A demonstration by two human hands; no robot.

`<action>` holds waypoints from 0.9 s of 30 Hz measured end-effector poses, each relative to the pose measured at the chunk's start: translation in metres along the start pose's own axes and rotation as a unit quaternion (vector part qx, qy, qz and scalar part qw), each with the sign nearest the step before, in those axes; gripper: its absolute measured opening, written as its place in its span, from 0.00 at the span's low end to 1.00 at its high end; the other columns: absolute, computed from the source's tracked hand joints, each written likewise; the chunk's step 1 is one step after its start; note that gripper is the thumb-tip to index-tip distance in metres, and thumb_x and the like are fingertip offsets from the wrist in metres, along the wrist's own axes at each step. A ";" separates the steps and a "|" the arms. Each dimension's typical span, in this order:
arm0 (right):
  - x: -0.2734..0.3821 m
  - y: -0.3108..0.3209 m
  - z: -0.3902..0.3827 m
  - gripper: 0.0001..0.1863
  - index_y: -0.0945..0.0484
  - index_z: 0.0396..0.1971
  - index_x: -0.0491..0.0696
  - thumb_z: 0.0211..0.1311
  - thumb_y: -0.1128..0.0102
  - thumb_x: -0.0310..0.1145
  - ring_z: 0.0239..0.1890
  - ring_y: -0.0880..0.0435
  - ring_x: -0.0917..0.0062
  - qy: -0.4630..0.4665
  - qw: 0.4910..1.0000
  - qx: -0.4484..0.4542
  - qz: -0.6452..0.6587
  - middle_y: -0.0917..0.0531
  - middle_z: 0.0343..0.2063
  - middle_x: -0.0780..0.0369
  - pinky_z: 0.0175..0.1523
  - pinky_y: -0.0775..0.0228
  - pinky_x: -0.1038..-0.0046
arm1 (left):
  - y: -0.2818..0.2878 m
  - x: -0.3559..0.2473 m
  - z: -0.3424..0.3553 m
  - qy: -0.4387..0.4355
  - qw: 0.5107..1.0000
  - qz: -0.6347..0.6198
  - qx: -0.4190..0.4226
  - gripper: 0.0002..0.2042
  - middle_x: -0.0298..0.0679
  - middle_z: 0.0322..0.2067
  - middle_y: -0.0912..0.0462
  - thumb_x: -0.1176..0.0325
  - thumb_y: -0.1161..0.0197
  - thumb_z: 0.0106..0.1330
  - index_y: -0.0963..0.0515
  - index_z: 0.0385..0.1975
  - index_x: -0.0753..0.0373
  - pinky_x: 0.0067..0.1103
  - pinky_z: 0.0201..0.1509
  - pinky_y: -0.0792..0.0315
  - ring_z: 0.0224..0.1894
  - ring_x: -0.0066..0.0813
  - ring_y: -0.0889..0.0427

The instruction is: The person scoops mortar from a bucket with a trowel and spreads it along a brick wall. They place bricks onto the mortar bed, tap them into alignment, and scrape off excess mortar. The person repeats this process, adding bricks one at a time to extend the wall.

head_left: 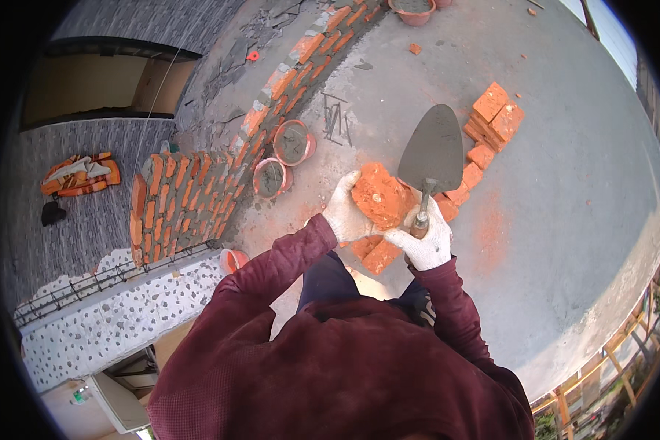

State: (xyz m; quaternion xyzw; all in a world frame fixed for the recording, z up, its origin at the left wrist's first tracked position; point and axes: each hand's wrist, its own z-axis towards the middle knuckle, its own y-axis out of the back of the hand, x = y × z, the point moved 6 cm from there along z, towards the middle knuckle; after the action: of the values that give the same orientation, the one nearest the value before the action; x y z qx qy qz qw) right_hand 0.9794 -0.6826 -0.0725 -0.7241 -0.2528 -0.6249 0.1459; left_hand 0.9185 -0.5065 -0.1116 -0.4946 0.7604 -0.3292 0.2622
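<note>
My left hand (345, 213), in a white glove, grips an orange brick (379, 196) by its left side and holds it up in front of me. The brick's face looks rough, with small pale spots. In my gloved right hand (429, 240) is a trowel (434, 150), held by its wooden handle, with the broad grey blade pointing away from me. The trowel's handle is close beside the brick's right edge; whether my right fingers also touch the brick is hidden. Beneath my hands lie more orange bricks (381, 257) on the floor.
A curved brick wall (279, 82) with mortar joints runs along my left. Two buckets of mortar (295, 142) stand beside it, near several thin dark rods (335, 121). Stacked bricks (495, 116) lead off to the right. Another mortar bucket (413, 16) stands far ahead.
</note>
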 end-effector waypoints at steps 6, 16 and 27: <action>0.062 -0.165 0.009 0.29 0.21 0.49 0.37 0.46 0.22 0.32 0.36 0.20 0.81 -0.100 0.961 0.217 0.137 0.18 0.36 0.66 0.46 0.24 0.73 | 0.042 -0.036 -0.153 -0.004 0.999 0.031 0.040 0.33 0.43 0.71 0.33 0.38 0.53 0.77 0.40 0.75 0.52 0.46 0.72 0.34 0.71 0.42 0.32; 0.172 -0.452 -0.047 0.15 0.25 0.39 0.45 0.54 0.31 0.35 0.43 0.16 0.75 -0.235 0.893 0.228 0.307 0.17 0.43 0.61 0.52 0.24 0.73 | 0.181 -0.196 -0.486 -0.311 0.832 0.422 -0.183 0.46 0.57 0.71 0.38 0.29 0.54 0.72 0.55 0.79 0.55 0.42 0.67 0.30 0.69 0.47 0.30; 0.310 -0.621 -0.037 0.34 0.23 0.45 0.41 0.39 0.16 0.42 0.54 0.17 0.63 0.253 0.831 0.493 -0.045 0.18 0.53 0.50 0.59 0.27 0.64 | 0.191 -0.244 -0.587 -0.230 0.966 0.047 0.113 0.41 0.46 0.70 0.33 0.29 0.52 0.70 0.40 0.75 0.51 0.57 0.67 0.32 0.68 0.50 0.27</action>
State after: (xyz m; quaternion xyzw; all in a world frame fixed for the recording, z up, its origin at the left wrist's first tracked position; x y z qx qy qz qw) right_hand 0.6368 -0.1300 0.1721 -0.3603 -0.5140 -0.5847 0.5139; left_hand 0.4738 -0.0828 0.1402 -0.4876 0.6600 -0.2781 0.4994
